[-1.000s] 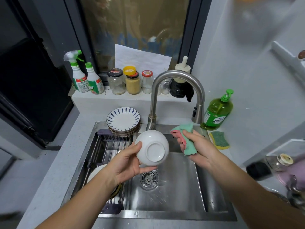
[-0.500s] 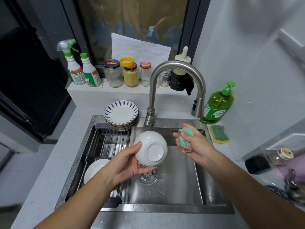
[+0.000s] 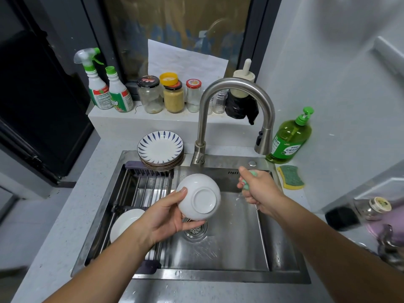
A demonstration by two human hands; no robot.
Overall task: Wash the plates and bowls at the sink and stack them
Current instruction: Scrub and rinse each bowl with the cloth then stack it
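Note:
My left hand (image 3: 167, 217) grips a white bowl (image 3: 199, 196) over the steel sink (image 3: 231, 248), its foot ring turned toward me. To its right, my right hand (image 3: 256, 189) squeezes a green cloth (image 3: 249, 179) in a fist under the faucet (image 3: 236, 110); drops fall from the fist. A stack of plates (image 3: 160, 149), the top one white with blue rays, stands on the counter behind the sink's left part. Another white dish (image 3: 125, 224) lies on the roll-up rack (image 3: 142, 189) in the left of the sink, partly hidden by my left forearm.
A green soap bottle (image 3: 291, 137) and a yellow-green sponge (image 3: 290, 177) sit on the counter right of the faucet. Spray bottles (image 3: 108, 88) and jars (image 3: 172, 95) line the ledge behind. The drain strainer (image 3: 195, 229) lies below the bowl. Dark and glass items (image 3: 369, 211) crowd the far right.
My right hand has closed the spread cloth into a tight fist and wrings it. The bowl stays in my left hand, barely moved.

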